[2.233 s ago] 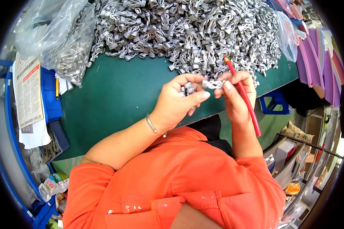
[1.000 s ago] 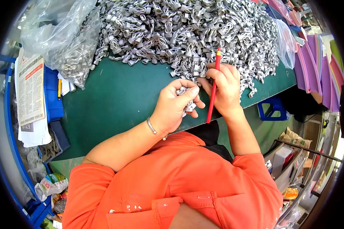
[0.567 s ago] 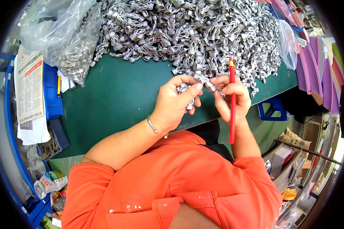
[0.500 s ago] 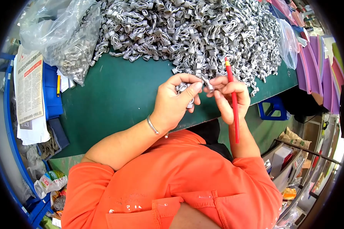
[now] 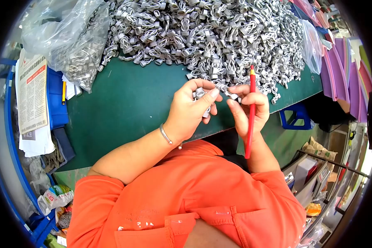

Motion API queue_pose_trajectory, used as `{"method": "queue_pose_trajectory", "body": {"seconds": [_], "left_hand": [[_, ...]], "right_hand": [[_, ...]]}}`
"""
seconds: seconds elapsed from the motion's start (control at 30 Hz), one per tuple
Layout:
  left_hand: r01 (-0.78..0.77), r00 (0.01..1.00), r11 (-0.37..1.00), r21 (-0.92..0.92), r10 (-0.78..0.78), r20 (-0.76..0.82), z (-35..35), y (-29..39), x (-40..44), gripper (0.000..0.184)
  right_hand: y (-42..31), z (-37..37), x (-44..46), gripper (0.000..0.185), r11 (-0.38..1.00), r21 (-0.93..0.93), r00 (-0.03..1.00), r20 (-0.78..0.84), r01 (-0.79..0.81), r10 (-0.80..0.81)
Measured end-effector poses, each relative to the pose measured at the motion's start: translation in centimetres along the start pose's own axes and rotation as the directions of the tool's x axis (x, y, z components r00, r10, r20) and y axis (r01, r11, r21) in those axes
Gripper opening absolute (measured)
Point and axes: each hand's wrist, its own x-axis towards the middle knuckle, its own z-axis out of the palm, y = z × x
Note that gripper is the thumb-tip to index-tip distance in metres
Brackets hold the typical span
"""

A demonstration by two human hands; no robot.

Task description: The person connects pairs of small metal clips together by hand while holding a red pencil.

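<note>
My left hand is closed around several small silver metal pieces, each with a ribbed collar and a twisted loop. My right hand grips a red pencil, its yellow-banded end pointing away from me and its tip over the heap. Between the fingertips of both hands is one more metal piece, partly covered by my right fingers. Just beyond my hands, a large heap of the same metal pieces covers the far side of the green tabletop.
A clear plastic bag of metal pieces lies at the left. Beside it are a blue bin and a printed newspaper sheet. Purple folders stand at the right, above a blue stool on the floor.
The red pencil has tilted, its far end swinging right and its near end left. The metal piece at my fingertips has turned, and my right fingers have shifted slightly on it.
</note>
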Motion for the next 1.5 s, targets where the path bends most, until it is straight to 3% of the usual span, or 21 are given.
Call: {"method": "queue_pose_trajectory", "body": {"seconds": [0.03,0.17,0.23,0.27,0.3,0.33,0.43,0.57,0.6,0.63,0.7,0.77,0.83,0.9,0.93,1.1,1.2,1.3,1.37,1.43,1.5], "left_hand": [[0.068,0.998,0.998,-0.018,-0.068,-0.004,-0.1,0.0,0.0,0.023],[0.158,0.987,0.987,-0.036,-0.157,0.035,-0.2,0.1,-0.1,0.020],[-0.084,0.996,0.959,0.270,0.074,0.048,0.0,0.2,-0.3,0.019],[-0.083,0.996,0.960,0.268,0.073,0.045,-0.1,0.0,-0.3,0.019],[-0.375,0.927,0.810,0.450,0.346,0.149,-0.3,-0.3,-0.2,0.020],[-0.613,0.775,0.546,0.572,0.556,0.300,-0.3,-0.5,-0.1,0.022],[-0.576,0.807,0.560,0.595,0.504,0.307,-0.2,-0.3,-0.6,0.028],[-0.612,0.782,0.574,0.543,0.542,0.308,0.0,-0.2,-0.3,0.025],[-0.349,0.937,0.843,0.409,0.317,0.146,0.2,0.2,-0.6,0.024],[-0.031,0.999,0.978,0.207,0.024,0.038,0.3,0.4,-0.7,0.023],[0.000,0.995,0.997,0.082,-0.008,0.096,-0.2,0.0,-0.2,0.021],[0.289,0.955,0.938,-0.192,-0.269,0.123,-0.1,0.5,-0.1,0.021],[0.338,0.939,0.910,-0.241,-0.310,0.149,-0.1,0.8,0.2,0.021],[0.359,0.931,0.895,-0.266,-0.325,0.163,-0.8,0.2,0.4,0.020],[0.367,0.929,0.880,-0.301,-0.333,0.160,-0.9,0.4,0.5,0.015],[0.319,0.946,0.874,-0.367,-0.269,0.181,-1.1,0.4,0.5,0.010],[0.258,0.964,0.900,-0.351,-0.217,0.152,-0.9,1.0,-0.1,0.010],[0.198,0.969,0.931,-0.308,-0.139,0.202,-1.5,2.1,-2.0,0.011],[0.215,0.933,0.911,-0.352,-0.086,0.349,-3.9,2.8,-5.8,0.013],[0.197,0.888,0.927,-0.319,-0.030,0.459,-7.1,2.5,-10.1,0.015],[0.267,0.880,0.918,-0.295,-0.107,0.463,-10.2,1.4,-14.0,0.017]], "right_hand": [[-0.1,0.0,0.0,0.030,0.992,0.121,0.999,0.001,-0.042,0.042],[0.2,-0.5,-0.3,0.030,0.987,0.147,0.986,0.159,-0.065,0.041],[0.0,-0.1,-0.2,0.031,0.967,0.231,0.986,0.147,-0.107,0.074],[-0.2,0.2,-0.1,0.029,0.924,0.332,0.981,0.106,-0.191,0.165],[-0.4,0.3,0.0,0.027,0.863,0.432,0.963,0.073,-0.264,0.259],[-0.2,0.1,-0.2,0.025,0.852,0.425,0.951,0.098,-0.307,0.294],[0.4,-0.6,-0.4,0.026,0.801,0.484,0.935,0.148,-0.353,0.323],[-0.1,-0.2,0.2,0.037,0.856,0.474,0.967,-0.035,-0.207,0.253],[-0.2,-0.2,0.2,0.037,0.858,0.472,0.967,-0.037,-0.204,0.251],[-0.4,-0.3,0.1,0.038,0.919,0.364,0.981,-0.062,-0.149,0.183],[-0.5,-0.5,0.4,0.040,0.996,0.076,0.999,-0.021,0.036,-0.034],[-2.0,-0.2,1.3,0.039,0.992,0.019,0.979,0.164,0.123,-0.125],[-1.5,-0.1,1.8,0.030,0.981,0.015,0.973,0.119,0.195,-0.196],[-0.6,-1.0,2.5,0.023,0.885,-0.429,0.982,0.032,0.183,-0.187],[-0.2,-1.0,3.2,0.020,0.827,-0.536,0.982,0.027,0.171,-0.185],[1.4,-1.0,4.4,0.026,0.565,-0.754,0.943,0.258,0.334,-0.212],[1.0,-1.0,4.8,0.025,0.565,-0.764,0.950,0.260,0.312,-0.174],[1.2,-1.2,4.9,0.021,0.578,-0.713,0.914,0.245,0.397,-0.324],[1.1,-1.7,4.4,0.017,0.664,-0.679,0.941,0.126,0.313,-0.314],[-0.4,-1.2,3.4,0.012,0.958,-0.287,0.995,-0.091,0.012,-0.040],[-1.4,-1.5,2.5,0.011,0.982,-0.018,0.974,-0.135,-0.189,0.184]]}}
